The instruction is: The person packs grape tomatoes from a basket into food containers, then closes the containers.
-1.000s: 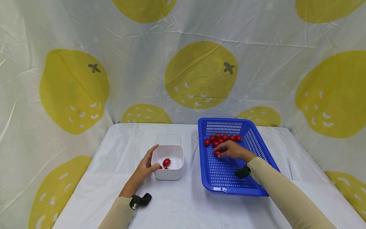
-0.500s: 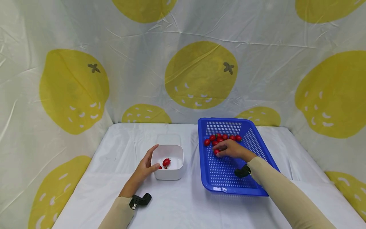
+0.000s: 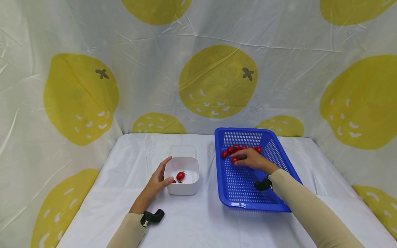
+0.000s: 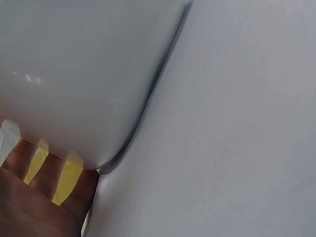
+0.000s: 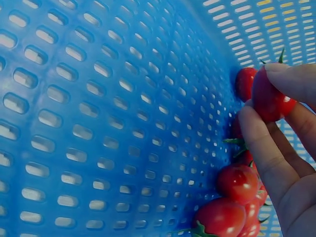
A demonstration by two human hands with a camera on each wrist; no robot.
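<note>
My right hand (image 3: 252,159) is inside a blue perforated basket (image 3: 257,206), pinching a cherry tomato (image 5: 269,96) between thumb and fingertips. In the right wrist view this tomato has a green stem and is raised beside several other cherry tomatoes (image 5: 222,217) on the basket floor. The left hand (image 3: 155,182) holds a small white box (image 3: 183,188) at its left side, thumb by the near rim and index finger at the far left corner. Red cherry tomatoes (image 3: 180,175) lie in that box, some partly hidden by its near wall. The left wrist view shows fingers (image 4: 44,173) against the box wall.
Behind the white box lies a translucent lid (image 3: 183,150) on the white tablecloth (image 3: 192,220). A white curtain (image 3: 149,82) with yellow fruit prints hangs behind and at both sides. The basket's walls surround the right hand.
My right hand has shifted slightly toward the basket's far end, the pinched cherry tomato moving with it from its earlier spot. The left hand and white box have stayed in place.
</note>
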